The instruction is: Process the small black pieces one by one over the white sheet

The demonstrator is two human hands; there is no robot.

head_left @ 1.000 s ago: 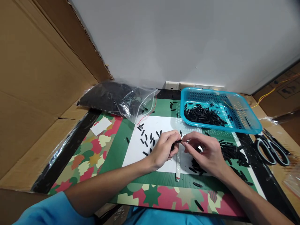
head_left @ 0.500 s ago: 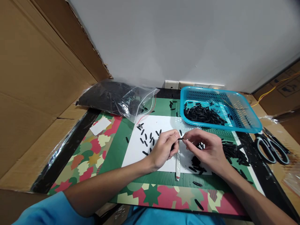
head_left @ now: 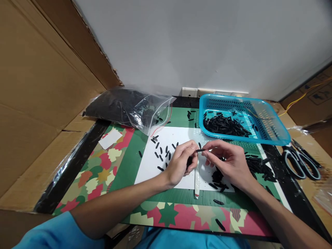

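My left hand [head_left: 181, 162] is closed, its thumb and forefinger on one end of a slim black piece [head_left: 200, 150]. Under its curled fingers more dark material shows, too shaded to make out. My right hand [head_left: 229, 160] pinches the other end of the black piece, its fingertips close to the left ones. A white, plastic-wrapped stick [head_left: 197, 183] lies below the hands on the white paper sheet [head_left: 147, 176]. Loose black pieces [head_left: 160, 152] are scattered on the paper's left, and a small heap [head_left: 217, 178] sits partly under my right hand.
A blue basket [head_left: 246, 141] holding many black pieces stands at the back right. A zip bag [head_left: 116, 107] full of dark material lies at the back left. Scissors [head_left: 301, 162] rest at the right edge. A cardboard wall [head_left: 46, 69] rises on the left.
Both hands stay nearly in place. The black piece between them shows more of its length and broad side now, and the right fingers have shifted slightly.
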